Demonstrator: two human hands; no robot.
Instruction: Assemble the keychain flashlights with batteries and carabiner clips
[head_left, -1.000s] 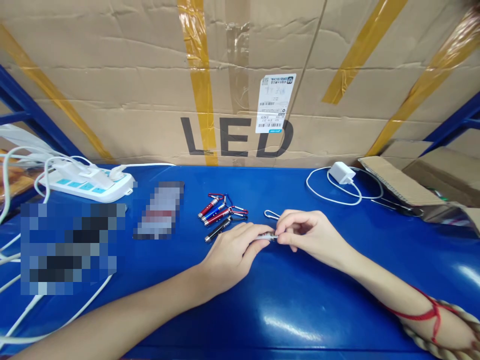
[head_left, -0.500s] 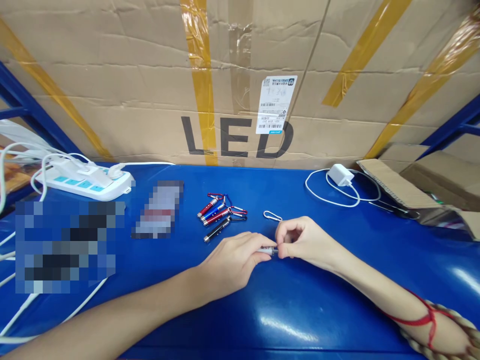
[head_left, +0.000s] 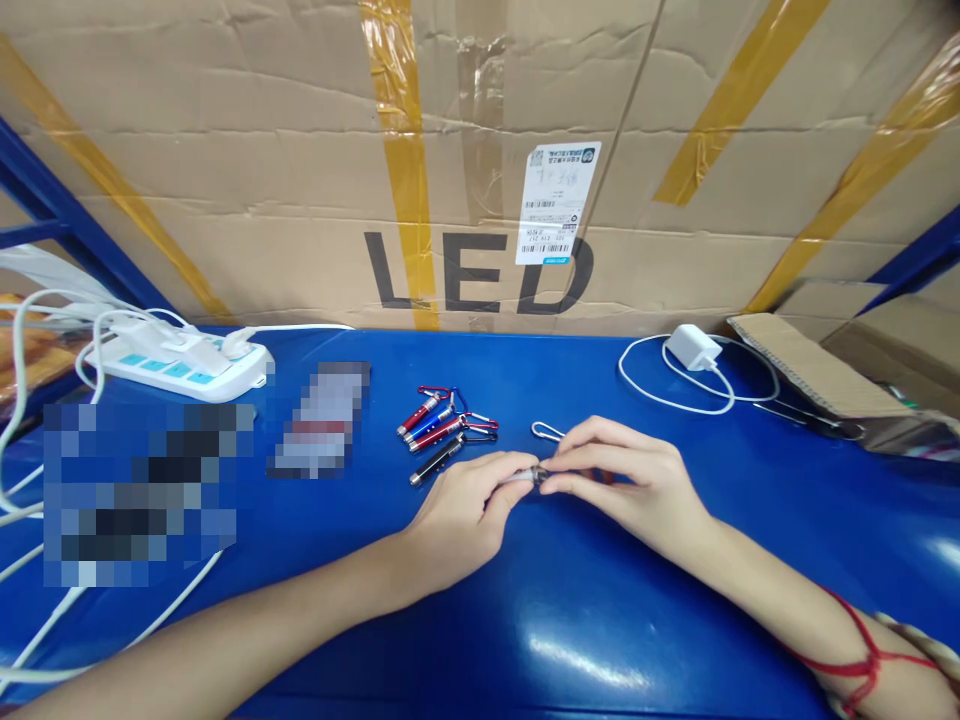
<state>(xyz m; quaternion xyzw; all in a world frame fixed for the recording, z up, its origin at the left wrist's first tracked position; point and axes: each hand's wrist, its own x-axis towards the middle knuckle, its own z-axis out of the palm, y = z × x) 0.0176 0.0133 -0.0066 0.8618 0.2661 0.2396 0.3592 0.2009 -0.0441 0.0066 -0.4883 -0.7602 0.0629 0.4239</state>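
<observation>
Two-handed hold on a small torch, end partly masked by fingers

Head view, the only feed I have. The left hand (head_left: 465,500) is closed around a silver-grey keychain torch (head_left: 517,476), thumb below and fingers above, over the middle of the blue tabletop (head_left: 637,640). The right hand (head_left: 637,475) has thumb and fingertips at the torch's dark end; I cannot tell whether they pinch it or merely touch it. A silver carabiner (head_left: 546,431) lies just beyond, partly behind the right hand; any link to the torch is hidden from me. A black torch (head_left: 437,461) lies near the left knuckles, with a blue torch (head_left: 430,426) and two red ones farther off.

Risks, my judgement: the slim barrel could twist or slip if the left grip slackens under right-hand force. Any loose small part could roll away on the glossy surface. A leftward shift could knock the black torch.
</observation>
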